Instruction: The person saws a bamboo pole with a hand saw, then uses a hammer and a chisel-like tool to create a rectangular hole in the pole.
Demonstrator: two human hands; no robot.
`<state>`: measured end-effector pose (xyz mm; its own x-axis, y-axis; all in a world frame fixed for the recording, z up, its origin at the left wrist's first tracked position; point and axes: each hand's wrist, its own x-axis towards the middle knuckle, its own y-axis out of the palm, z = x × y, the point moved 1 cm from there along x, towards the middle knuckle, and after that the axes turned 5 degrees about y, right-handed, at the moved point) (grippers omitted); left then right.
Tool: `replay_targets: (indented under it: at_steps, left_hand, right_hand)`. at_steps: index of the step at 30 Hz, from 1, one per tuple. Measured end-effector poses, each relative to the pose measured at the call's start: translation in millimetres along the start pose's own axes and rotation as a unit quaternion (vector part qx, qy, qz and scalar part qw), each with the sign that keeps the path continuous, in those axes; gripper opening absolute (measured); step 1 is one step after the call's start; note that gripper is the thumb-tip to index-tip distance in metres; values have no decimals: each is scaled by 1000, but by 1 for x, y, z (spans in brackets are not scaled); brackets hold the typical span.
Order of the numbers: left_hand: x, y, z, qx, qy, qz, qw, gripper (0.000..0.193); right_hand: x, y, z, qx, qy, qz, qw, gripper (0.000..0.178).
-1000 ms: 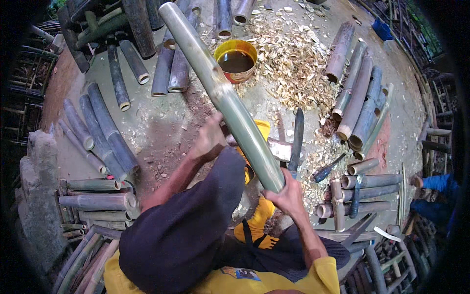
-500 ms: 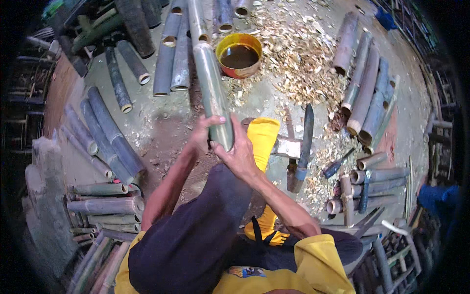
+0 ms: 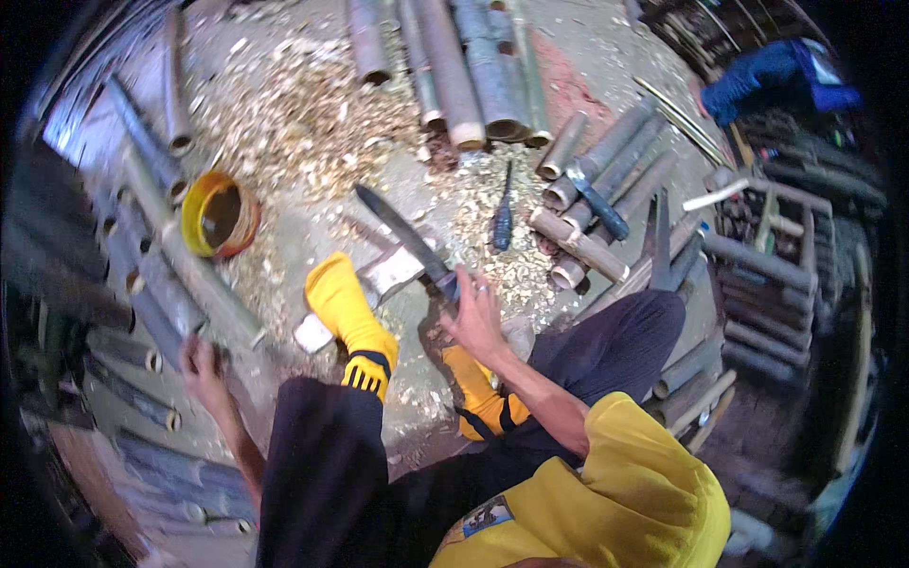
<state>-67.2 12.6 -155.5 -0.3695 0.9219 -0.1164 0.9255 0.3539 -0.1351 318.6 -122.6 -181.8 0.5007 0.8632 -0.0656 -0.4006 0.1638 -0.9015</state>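
Observation:
My right hand has its fingers curled at the handle of a long, dark-bladed knife. The blade slants up and left across a pale block on the floor. At the left, my left hand is lowered beside the near end of a dark bamboo tube. Its fingers are bent and blurred, so whether they grip the tube is unclear. A long greenish bamboo tube lies to the right of that hand, apart from it.
A yellow-and-red tub of dark liquid stands at the left. Wood chips cover the floor beyond my yellow-socked foot. A dark-handled pointed tool lies right of the knife. Bamboo tubes lie far off, others at right.
My hands have let go of the greenish bamboo tube, which now lies on the floor. My right hand has moved to the knife handle, my left hand leftward. The whole view has swung right.

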Motion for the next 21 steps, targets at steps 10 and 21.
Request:
replay_targets:
  at_steps: [10, 21]
  left_hand:
    - [-46, 20, 102, 63, -64, 176, 980, 29]
    - [-79, 75, 109, 216, -19, 319, 923, 29]
  right_hand:
    - [23, 6, -35, 244, 172, 175, 938, 64]
    - [163, -267, -203, 17, 28, -145, 989, 43]
